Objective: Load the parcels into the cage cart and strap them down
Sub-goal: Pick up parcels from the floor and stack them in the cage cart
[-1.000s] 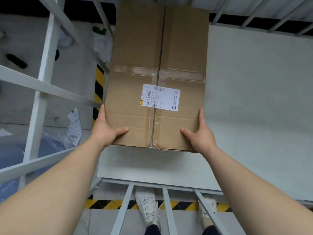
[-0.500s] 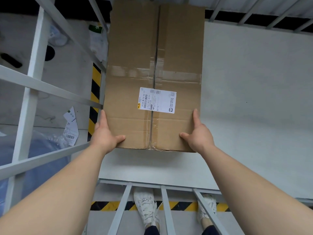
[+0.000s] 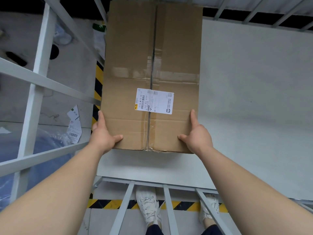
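Both arms are reaching forward, left hand (image 3: 103, 134) and right hand (image 3: 197, 134) gripping the box (image 3: 152, 65) at its near corners, thumbs splayed on top, fingers straight alongside, inside the cart (image 3: 245, 99) by its left bars.

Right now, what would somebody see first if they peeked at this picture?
A big cardboard box fills the middle, down inside the cage cart, close to its left bars. A left hand and a right hand hold its near corners, thumbs on top. A white label is stuck across its taped seam.
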The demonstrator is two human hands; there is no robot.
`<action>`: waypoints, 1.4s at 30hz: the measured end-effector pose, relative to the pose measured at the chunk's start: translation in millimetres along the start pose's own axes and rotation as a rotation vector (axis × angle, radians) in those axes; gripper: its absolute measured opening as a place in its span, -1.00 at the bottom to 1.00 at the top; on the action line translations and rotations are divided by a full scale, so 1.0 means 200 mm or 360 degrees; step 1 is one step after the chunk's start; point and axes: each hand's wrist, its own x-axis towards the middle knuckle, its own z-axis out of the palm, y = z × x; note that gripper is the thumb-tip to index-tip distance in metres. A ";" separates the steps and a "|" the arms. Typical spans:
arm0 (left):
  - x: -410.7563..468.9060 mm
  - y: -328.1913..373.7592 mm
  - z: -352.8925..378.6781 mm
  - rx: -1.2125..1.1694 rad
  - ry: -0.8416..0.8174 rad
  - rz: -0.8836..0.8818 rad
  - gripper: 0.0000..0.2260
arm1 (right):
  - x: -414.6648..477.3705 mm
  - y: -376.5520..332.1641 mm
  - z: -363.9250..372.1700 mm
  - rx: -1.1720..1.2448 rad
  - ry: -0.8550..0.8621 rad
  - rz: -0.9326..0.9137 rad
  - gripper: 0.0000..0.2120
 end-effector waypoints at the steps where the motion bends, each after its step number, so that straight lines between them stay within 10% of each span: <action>1: 0.00 0.00 0.00 0.0024 -0.0010 -0.0019 0.04 | 0.00 0.00 0.00 0.0003 -0.0009 0.0005 -0.06; 13: -0.34 0.52 -0.31 0.0778 0.0228 0.0530 -0.51 | -0.27 -0.23 -0.56 -0.0449 0.0172 -0.0185 -0.55; 24: -1.39 1.25 -0.93 0.0929 0.0424 0.1067 -0.65 | -1.25 -0.36 -1.56 -0.0347 0.0611 -0.0355 -0.60; 42: -3.45 1.89 -0.50 0.0930 0.0329 0.2335 -0.59 | -3.05 1.01 -2.24 0.0266 0.1183 0.0226 -0.51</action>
